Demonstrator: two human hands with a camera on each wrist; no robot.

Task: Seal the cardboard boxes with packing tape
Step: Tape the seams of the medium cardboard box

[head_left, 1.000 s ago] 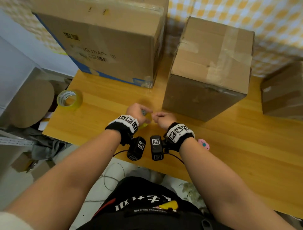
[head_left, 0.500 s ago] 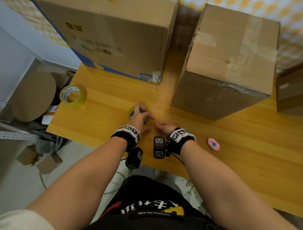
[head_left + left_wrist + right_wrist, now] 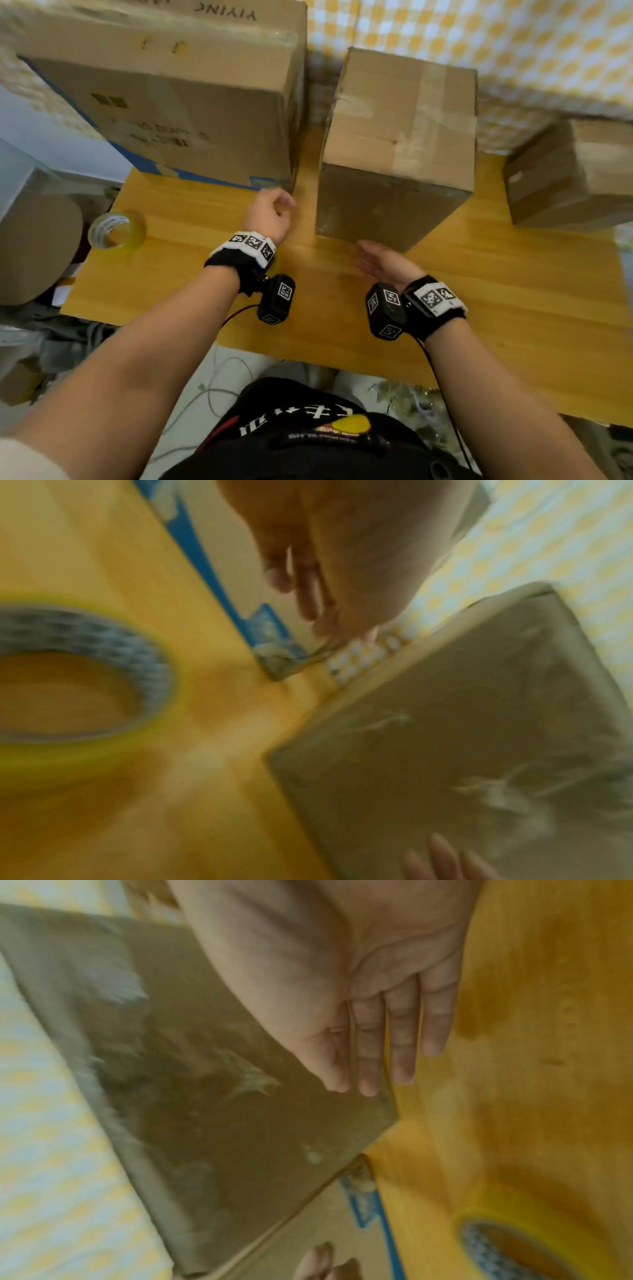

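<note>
3 cardboard boxes (image 3: 397,144) standing on desk (image 3: 513,308), tape roll (image 3: 116,230) lying near left edge. Left hand (image 3: 270,214) reaching between boxes, fingers loosely curled, gripping nothing; right hand (image 3: 383,262) flat, fingers straight, nearing middle box. Wrist views blurring. Hands, together earlier, now moving apart; pink cutter no longer showing.

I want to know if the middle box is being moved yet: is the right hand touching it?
Cannot tell. In the head view the open right hand reaches the middle box's near face, but no contact or gap shows; the right wrist view is blurred.
</note>
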